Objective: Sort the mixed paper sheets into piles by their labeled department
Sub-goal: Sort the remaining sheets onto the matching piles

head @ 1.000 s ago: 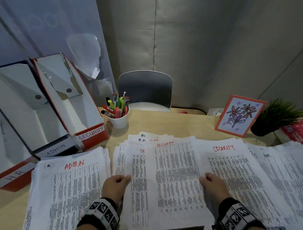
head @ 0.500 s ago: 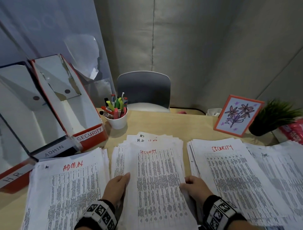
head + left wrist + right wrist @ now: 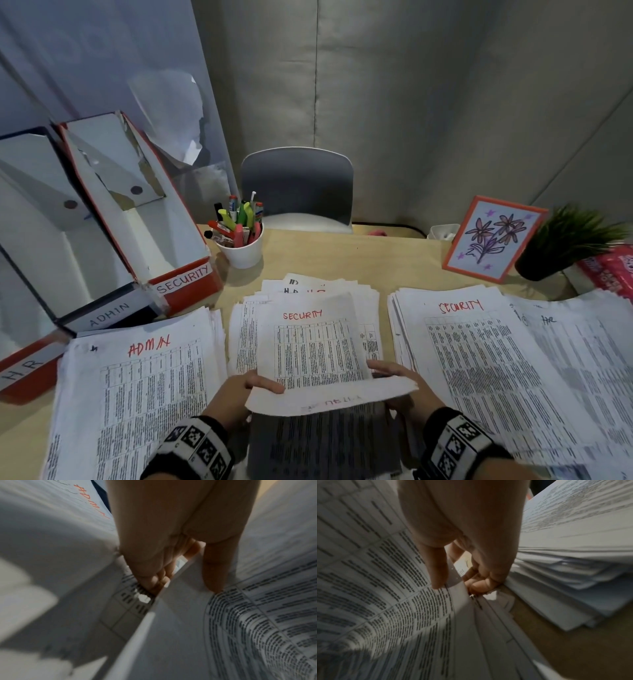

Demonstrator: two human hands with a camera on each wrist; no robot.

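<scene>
both hands lift a security sheet off the middle stack

left hand (image 3: 230, 397) and right hand (image 3: 407, 389) each pinch the security sheet (image 3: 313, 346) by a near corner, bowing it free of the unsorted stack (image 3: 371, 310) beneath; its likely home, the security pile (image 3: 479, 359), lies just beyond the right hand.

Both forearms reach forward side by side, each wrist wearing a black-and-white patterned band. The left hand (image 3: 236, 394) pinches the near left corner of the sheet (image 3: 315, 349), thumb lying on top, fingers (image 3: 154, 577) curled underneath. The right hand (image 3: 407, 387) mirrors it at the right edge, thumb above, fingers (image 3: 479, 582) folded below.
</scene>
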